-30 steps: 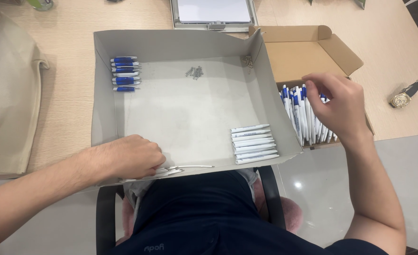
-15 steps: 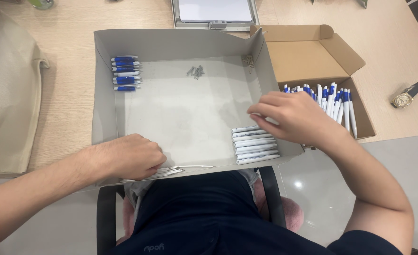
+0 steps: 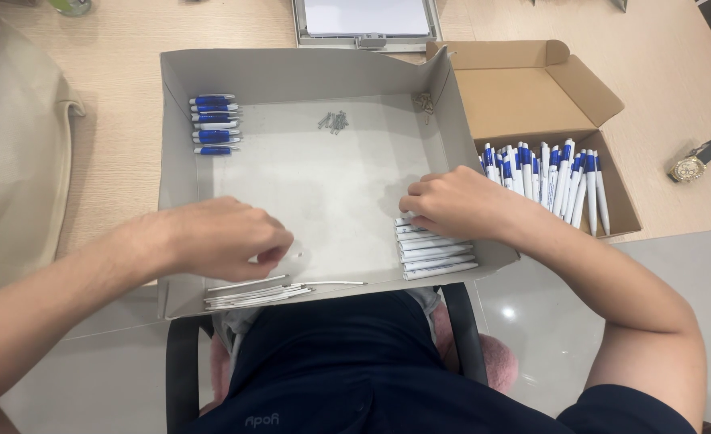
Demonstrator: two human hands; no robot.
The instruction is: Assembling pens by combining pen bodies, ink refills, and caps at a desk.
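Since half a second ago: left hand (image 3: pixel 223 239) lifted above thin refills (image 3: pixel 263 292), grip curled, pinching unclear. Head view: right hand (image 3: pixel 452 202) rests atop white barrels (image 3: pixel 437 253) in grey tray (image 3: pixel 307 72), grip closed, contents hidden. Blue caps (image 3: pixel 214 123) far-left; pens (image 3: pixel 552 178) in cardboard box (image 3: pixel 532 88); watch (image 3: pixel 693 163) on worktop (image 3: pixel 122 153).
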